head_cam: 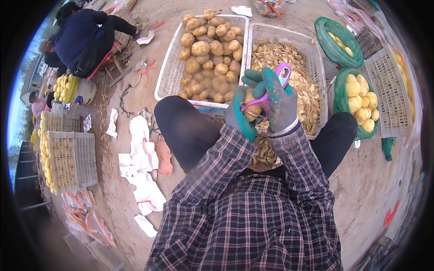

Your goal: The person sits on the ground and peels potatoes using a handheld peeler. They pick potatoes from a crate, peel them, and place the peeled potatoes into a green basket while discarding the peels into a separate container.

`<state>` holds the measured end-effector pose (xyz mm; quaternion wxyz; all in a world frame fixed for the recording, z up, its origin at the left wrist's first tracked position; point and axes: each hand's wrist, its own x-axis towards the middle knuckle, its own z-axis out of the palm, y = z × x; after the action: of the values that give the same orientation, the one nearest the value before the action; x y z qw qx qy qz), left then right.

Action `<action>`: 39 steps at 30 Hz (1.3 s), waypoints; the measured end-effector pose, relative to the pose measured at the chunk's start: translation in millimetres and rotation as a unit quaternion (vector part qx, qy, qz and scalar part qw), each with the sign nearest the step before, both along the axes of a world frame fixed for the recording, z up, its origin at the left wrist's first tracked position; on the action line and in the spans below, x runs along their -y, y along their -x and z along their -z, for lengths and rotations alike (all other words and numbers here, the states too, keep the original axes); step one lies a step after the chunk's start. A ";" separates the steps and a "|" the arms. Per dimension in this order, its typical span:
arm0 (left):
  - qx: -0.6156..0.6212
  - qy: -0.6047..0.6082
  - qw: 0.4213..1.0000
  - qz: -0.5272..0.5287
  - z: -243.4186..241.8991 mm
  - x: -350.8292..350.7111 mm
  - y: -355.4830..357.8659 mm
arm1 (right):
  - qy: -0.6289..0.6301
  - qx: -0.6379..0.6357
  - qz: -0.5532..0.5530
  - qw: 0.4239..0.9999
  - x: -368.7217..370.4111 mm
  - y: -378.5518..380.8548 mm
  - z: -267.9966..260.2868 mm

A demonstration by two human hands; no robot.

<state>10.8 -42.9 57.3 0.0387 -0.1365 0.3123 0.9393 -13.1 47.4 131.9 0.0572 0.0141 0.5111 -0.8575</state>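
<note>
My left hand (239,113), in a grey and green coated work glove, grips a potato (252,110) in front of my lap. In my right hand (279,103), gloved the same way, is a purple-handled peeler (283,74); its metal blade lies against the potato's lower side. The fingers partly cover the potato, so how much skin is off cannot be seen. Beneath and beyond both hands stands a white plastic crate (322,84) with potato peelings (278,54) in it. To its left, another white crate (169,66) is heaped with unpeeled potatoes (200,48).
Green mesh bags (339,91) of peeled potatoes (362,98) stand at the right beside a slatted crate (388,91). White scraps (142,159) litter the ground at left. Stacked crates (73,159) stand farther left. A person (83,40) sits bent over at the upper left.
</note>
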 end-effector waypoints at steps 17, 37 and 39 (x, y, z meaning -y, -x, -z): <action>-0.149 0.512 0.846 0.001 -3.7 -1.0 -2.4 | 0.099 0.024 -0.024 0.994 -25.0 15.7 6.6; -0.020 -0.111 0.981 0.157 -23.4 -14.1 -4.4 | 0.077 0.046 0.191 0.977 -122.8 93.2 111.7; 0.006 -0.145 0.977 0.153 -15.7 -8.8 -2.7 | -0.083 0.027 0.233 0.969 -133.6 90.6 105.6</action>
<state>13.5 -34.1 73.1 0.2034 -0.0856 0.1893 0.9568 -103.7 181.0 26.3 -0.1314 0.1605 0.5612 -0.8013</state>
